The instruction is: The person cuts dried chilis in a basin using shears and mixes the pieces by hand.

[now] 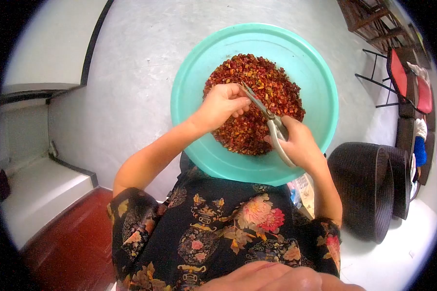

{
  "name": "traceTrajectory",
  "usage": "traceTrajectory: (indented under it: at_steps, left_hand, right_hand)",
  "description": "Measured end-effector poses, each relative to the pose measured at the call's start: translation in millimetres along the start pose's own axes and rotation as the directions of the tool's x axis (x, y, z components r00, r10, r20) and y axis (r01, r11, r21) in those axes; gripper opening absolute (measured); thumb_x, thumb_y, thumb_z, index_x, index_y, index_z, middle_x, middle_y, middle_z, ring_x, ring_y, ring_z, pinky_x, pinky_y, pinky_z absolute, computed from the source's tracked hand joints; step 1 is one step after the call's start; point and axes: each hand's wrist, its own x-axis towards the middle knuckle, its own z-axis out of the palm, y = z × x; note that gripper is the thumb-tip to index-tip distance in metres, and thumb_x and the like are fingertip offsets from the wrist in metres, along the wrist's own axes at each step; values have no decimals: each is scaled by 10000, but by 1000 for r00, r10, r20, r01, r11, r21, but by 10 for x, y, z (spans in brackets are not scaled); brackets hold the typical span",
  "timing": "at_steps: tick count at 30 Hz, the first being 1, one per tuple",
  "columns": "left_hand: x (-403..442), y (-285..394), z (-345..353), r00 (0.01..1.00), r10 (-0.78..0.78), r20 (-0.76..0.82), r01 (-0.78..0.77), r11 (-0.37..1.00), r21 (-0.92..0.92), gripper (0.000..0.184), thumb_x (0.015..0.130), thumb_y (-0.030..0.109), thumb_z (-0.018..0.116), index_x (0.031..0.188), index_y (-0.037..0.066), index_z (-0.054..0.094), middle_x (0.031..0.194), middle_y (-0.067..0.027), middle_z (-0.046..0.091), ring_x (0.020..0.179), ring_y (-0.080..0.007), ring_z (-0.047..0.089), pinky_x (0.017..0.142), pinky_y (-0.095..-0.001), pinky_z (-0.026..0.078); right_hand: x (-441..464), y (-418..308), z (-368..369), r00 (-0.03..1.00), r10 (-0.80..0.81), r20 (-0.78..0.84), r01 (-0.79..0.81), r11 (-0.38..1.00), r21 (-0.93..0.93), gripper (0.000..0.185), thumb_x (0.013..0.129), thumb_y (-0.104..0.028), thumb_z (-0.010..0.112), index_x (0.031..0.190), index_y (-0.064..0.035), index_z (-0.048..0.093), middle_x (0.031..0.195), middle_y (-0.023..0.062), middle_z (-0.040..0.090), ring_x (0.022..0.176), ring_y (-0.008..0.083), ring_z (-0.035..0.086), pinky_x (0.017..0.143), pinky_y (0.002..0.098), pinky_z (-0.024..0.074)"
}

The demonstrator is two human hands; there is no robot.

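Observation:
My right hand grips a pair of scissors with pale handles, its fingers around the loops. The blades point up and to the left, toward my left hand. That hand is closed in a pinch beside the blade tips; whatever it holds is too small or hidden to make out. Both hands are over a wide turquoise basin. A heap of small cut red and orange-brown pieces, which look like dried chili, covers the basin's middle.
The basin sits close against my dark floral clothing. Dark round woven baskets stand on the floor at the right. Behind them is a red folding chair. A white step and a reddish-brown floor patch lie at the left.

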Motion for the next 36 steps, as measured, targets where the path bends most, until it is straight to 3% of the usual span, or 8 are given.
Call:
traceTrajectory:
  at_steps: [3, 10, 12, 19, 25, 31, 33, 36]
  left_hand:
    - [13, -18, -29, 1000, -8, 11, 8, 1000, -2, 140, 965, 161, 643, 973, 22, 662, 849, -51, 687, 733, -114, 623, 665, -261, 517]
    - [-8, 27, -54, 999, -36, -41, 36, 999, -1, 169, 979, 188, 630, 997, 22, 656, 840, -57, 680, 718, -125, 625, 670, -269, 525]
    - [-4, 12, -46, 999, -26, -37, 27, 1000, 7, 168, 984, 187, 624, 1015, 25, 654, 847, -53, 677, 728, -123, 625, 675, -269, 527]
    - [11, -20, -31, 999, 41, 3, -41, 998, -44, 140, 1004, 130, 578, 1096, 56, 651, 939, -27, 662, 776, -100, 611, 715, -261, 524]
    - [15, -29, -6, 995, 89, 40, -86, 993, -84, 125, 1000, 125, 585, 1085, 65, 654, 914, -14, 665, 769, -94, 605, 711, -260, 525]
    - [36, -57, -28, 999, 23, 24, -22, 998, -66, 154, 991, 155, 600, 1075, 42, 662, 899, -32, 670, 770, -100, 610, 710, -260, 524]
    - [44, -68, -37, 1000, 0, 10, 1, 998, -64, 171, 989, 171, 608, 1074, 33, 664, 895, -38, 671, 770, -103, 610, 707, -260, 523]
    - [41, -61, -44, 1000, -14, 5, 14, 998, -61, 198, 984, 186, 615, 1073, 15, 663, 898, -46, 674, 769, -112, 615, 712, -265, 523]
  right_hand:
    - [14, 100, 39, 1000, 16, 12, -16, 999, 30, 450, 797, -355, 790, 961, 28, 622, 791, 189, 644, 693, 290, 620, 669, 401, 485]
    - [-6, 14, -19, 998, 24, -50, -22, 999, 44, 456, 813, -369, 754, 982, 25, 598, 841, 196, 630, 765, 290, 632, 711, 400, 486]
    - [-17, -3, -51, 1000, -14, -8, 14, 1000, 16, 561, 793, -496, 732, 932, 31, 599, 879, 242, 645, 819, 396, 652, 734, 467, 499]
    - [-34, -28, -49, 1000, -7, 6, 7, 999, 40, 645, 737, -549, 772, 977, 26, 604, 931, 229, 647, 866, 371, 648, 775, 466, 495]
    - [-16, -52, -52, 1000, -22, 6, 22, 999, 27, 582, 746, -468, 804, 994, 14, 593, 869, 184, 624, 807, 293, 622, 734, 419, 482]
    - [0, 19, 21, 999, -39, -25, 40, 999, 15, 507, 805, -447, 744, 897, 39, 631, 846, 256, 659, 789, 411, 661, 734, 473, 509]
    - [12, 79, 56, 998, -46, -50, 45, 999, -28, 448, 814, -384, 784, 902, 29, 633, 774, 199, 634, 686, 298, 616, 662, 408, 483]
    - [15, 91, 74, 995, -74, -67, 73, 997, -19, 420, 829, -359, 768, 894, 37, 642, 757, 211, 633, 666, 307, 615, 652, 412, 484]
